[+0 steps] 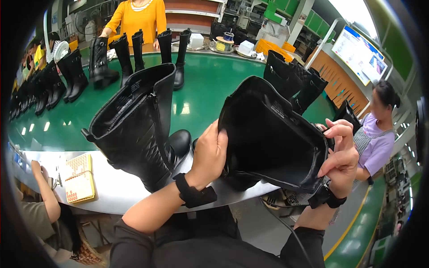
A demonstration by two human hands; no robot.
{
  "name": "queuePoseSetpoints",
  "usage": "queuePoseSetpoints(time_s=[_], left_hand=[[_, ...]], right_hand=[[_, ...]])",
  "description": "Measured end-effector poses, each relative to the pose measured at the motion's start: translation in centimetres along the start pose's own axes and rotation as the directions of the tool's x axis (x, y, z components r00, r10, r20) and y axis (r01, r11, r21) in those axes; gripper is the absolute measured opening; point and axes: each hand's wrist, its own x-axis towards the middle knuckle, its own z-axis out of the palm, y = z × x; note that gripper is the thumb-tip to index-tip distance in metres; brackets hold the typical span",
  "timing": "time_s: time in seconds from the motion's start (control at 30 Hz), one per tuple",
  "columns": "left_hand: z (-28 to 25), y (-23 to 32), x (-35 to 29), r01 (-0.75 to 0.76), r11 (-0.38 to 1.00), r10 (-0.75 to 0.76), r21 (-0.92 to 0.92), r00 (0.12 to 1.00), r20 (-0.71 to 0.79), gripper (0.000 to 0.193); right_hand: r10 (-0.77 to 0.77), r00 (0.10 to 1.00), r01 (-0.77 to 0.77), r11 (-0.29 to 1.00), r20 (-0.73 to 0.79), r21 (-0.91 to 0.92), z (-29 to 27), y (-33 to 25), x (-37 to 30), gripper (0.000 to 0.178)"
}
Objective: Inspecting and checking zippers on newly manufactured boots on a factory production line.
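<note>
A wide green table (208, 100) fills the middle, a pale metal ledge (118, 196) running along its near side, and here's where trouble could start; the held boot (272, 134) is right in front of the wearer at that ledge's near edge, mouth spread wide, so a loosened grip might let it slide over and drop; just left of it the standing boot (134, 129) looks exposed, toe close to the held one, and a sideways swing or a bump from the left forearm (154, 207) could topple it; on to the hands, the left hand (208, 152) clamped round the left side of the shaft, the right hand (342, 156) pinching the right-hand corner of the rim, its other fingers curled loosely; too hard a pull between them and that edge could crease or stretch; the left wrist strap (194, 192) might scuff the leather if it brushes past; now what's out of sight; the far row of boots (54, 87) shrinks into the dark lens rim at left; the held boot's foot is mostly hidden beneath its own shaft, so whether it rests on the ledge I cannot tell; the left fingertips are tucked behind the leather; the lining sits in deep shadow, its small markings too tiny to make out.
</note>
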Motion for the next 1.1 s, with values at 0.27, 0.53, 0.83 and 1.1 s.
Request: queuePoseSetpoints(time_s=[0.27, 0.53, 0.83, 1.1], left_hand=[[0.0, -0.1, -0.2, 0.101, 0.993, -0.098, -0.061, 0.993, 0.059, 0.028], [-0.3, -0.6, -1.6, 0.027, 0.998, -0.020, -0.058, 0.994, 0.110, 0.051], [1.5, -9.9, -8.9, 0.591, 0.792, -0.606, 0.156, 0.725, 0.329, 0.037], [3.2, -10.7, -8.6, 0.788, 0.593, -0.732, -0.163, 0.613, 0.297, 0.022]], right_hand=[[0.093, 0.995, -0.094, 0.995, -0.029, -0.043, 1.2, 0.0, -0.2, 0.029], [0.187, 0.872, -0.204, 0.979, -0.453, 0.012, 4.4, 1.8, -2.6, 0.092], [0.860, 0.455, -0.830, 0.315, 0.231, 0.461, 14.5, 6.7, -16.6, 0.075], [0.769, 0.583, -0.799, 0.482, 0.264, 0.361, 16.0, 7.3, -15.5, 0.041]])
